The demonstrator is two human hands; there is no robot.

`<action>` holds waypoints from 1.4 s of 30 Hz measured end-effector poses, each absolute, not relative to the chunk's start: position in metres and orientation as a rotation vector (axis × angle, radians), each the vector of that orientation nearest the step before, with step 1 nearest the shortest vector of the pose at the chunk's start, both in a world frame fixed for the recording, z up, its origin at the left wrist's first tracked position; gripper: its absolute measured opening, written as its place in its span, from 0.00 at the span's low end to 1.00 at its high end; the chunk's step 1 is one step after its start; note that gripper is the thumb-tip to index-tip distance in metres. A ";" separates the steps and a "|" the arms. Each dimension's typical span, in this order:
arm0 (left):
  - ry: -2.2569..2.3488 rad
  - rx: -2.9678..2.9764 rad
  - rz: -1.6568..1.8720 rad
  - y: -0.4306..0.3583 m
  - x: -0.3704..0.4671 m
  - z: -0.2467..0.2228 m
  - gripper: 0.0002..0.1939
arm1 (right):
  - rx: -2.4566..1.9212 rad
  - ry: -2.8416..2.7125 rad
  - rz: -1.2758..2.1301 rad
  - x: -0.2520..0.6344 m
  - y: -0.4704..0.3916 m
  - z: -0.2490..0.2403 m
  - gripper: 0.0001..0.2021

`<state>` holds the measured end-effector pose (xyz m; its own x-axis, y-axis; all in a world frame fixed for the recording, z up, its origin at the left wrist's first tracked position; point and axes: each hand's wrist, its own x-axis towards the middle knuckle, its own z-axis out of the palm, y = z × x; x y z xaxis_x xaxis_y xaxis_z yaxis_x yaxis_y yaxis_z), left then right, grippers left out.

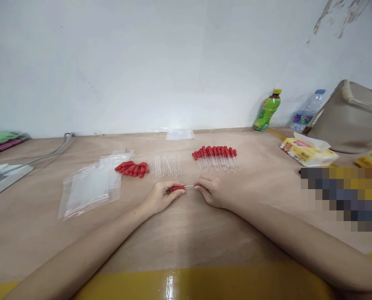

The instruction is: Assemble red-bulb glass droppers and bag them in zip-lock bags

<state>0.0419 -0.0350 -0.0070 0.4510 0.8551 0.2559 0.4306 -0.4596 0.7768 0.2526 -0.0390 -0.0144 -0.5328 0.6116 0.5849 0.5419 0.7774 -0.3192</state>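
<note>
Between thumb and fingers, my left hand [161, 196] grips a red rubber bulb [177, 188]. A clear glass dropper tube [189, 186] runs from the bulb's open end to my right hand [211, 191], whose fingertips pinch its other end. Behind my left hand lies a heap of loose red bulbs [132, 168]. Beside it, several bare clear tubes [165, 166] lie in a row. Past my right hand, droppers with red bulbs fitted [217, 158] lie side by side, bulbs toward the wall.
Clear zip bags [90, 187] lie on the left, near a white power strip [7, 177] with a grey cable. At right stand a tissue box [309, 153], a green drink bottle [268, 110], a water bottle [309, 110] and a beige bag [351, 118]. A small plastic bag [179, 134] lies by the wall.
</note>
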 end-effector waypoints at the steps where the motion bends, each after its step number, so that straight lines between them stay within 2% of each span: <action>1: 1.069 2.073 0.862 -0.035 0.042 -0.007 0.13 | -0.856 -2.269 0.118 0.252 -0.039 -0.015 0.10; 12: 1.058 2.192 0.846 -0.034 0.041 -0.006 0.12 | -0.942 -2.300 0.109 0.244 -0.040 -0.017 0.12; 27: 1.041 2.276 0.914 -0.035 0.039 -0.004 0.10 | -1.207 -2.304 0.555 0.241 -0.046 0.003 0.12; 30: 1.046 2.187 0.864 -0.031 0.038 -0.004 0.14 | -1.196 -2.380 0.584 0.245 -0.042 0.010 0.12; 32: 1.059 2.086 0.858 -0.026 0.037 -0.005 0.21 | -1.241 -2.365 0.679 0.252 -0.036 0.017 0.12; 34: 1.065 1.993 0.886 -0.022 0.035 -0.008 0.26 | -1.347 -2.220 0.817 0.263 -0.025 0.023 0.11; 36: 1.062 1.970 0.900 -0.019 0.033 -0.010 0.25 | -1.527 -1.985 0.868 0.275 -0.010 0.028 0.12; 38: 1.067 2.003 0.883 -0.019 0.032 -0.010 0.22 | -1.743 -1.787 0.759 0.285 0.008 0.031 0.13; 42: 1.086 2.062 0.855 -0.022 0.033 -0.007 0.18 | -1.913 -1.652 0.519 0.290 0.034 0.031 0.15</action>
<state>0.0331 -0.0216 -0.0066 0.4448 0.8616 0.2446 0.4397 -0.4480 0.7785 0.2897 0.0343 0.0308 0.1685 0.9835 0.0659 0.7694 -0.0895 -0.6325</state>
